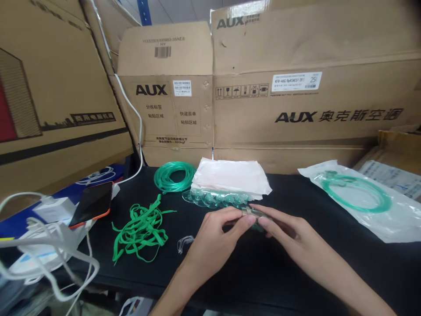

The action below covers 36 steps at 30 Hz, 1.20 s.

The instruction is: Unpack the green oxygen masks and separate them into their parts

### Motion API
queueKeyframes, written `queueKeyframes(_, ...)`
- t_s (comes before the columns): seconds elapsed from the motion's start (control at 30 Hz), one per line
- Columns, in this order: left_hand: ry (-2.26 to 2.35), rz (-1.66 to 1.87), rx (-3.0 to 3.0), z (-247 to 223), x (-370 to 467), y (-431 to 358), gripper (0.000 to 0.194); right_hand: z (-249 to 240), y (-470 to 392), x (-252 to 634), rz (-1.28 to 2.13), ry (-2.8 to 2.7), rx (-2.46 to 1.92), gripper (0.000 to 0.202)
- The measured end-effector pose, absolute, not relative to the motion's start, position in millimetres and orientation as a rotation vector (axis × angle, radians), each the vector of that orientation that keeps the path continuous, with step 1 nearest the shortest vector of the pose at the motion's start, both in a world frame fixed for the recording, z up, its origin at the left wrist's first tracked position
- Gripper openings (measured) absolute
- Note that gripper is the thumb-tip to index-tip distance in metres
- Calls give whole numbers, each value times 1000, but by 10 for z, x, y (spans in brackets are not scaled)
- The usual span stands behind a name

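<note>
My left hand [221,228] and my right hand [285,229] meet over the dark table. Between their pinched thumbs and fingers is a small clear green oxygen mask [258,227], mostly hidden by the fingers. A thin silvery strip [249,211] shows at its top, by the fingertips. Just beyond the hands, a row of nested green masks [213,199] lies under a stack of white bags [230,175]. Several thin metal nose clips [186,242] lie left of my left wrist, with a tangle of green elastic straps [141,230] farther left.
Coiled green tubing [174,176] sits behind the straps. At the right lies a clear bag [378,228] with green tubing inside. A phone [94,202], a white charger [54,208] and looping white cables [75,259] crowd the left. Large cardboard boxes [296,145] wall the back.
</note>
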<state>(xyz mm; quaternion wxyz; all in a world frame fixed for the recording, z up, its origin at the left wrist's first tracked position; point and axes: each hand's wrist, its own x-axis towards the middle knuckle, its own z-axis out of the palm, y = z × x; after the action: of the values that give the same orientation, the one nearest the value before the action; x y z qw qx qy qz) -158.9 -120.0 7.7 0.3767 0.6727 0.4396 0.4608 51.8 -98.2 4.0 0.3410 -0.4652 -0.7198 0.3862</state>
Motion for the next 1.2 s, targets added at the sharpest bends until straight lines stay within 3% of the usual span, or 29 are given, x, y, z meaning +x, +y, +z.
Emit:
queueKeyframes(0.1, 1050, 1165, 1552, 81, -1590, -1176, 37, 63, -961, 522, 1164, -1787, -1202, 60)
queueKeyframes(0.4, 949, 1027, 1313, 33, -1570, -1105, 27, 93, -935, 640, 1215, -1766, -1185, 52)
queueKeyframes(0.53, 1015, 987, 1374, -46, -1554, -1095, 34, 30, -949, 564, 1262, -1743, -1172, 55)
queueKeyframes(0.8, 1088, 1191, 1396, -98, -1488, -1145, 27, 13, -961, 478, 1177, -1717, -1182, 54)
queueKeyframes(1.2, 1202, 1173, 1687, -54, -1489, -1151, 23, -50, -937, 500, 1126, -1797, -1232, 52)
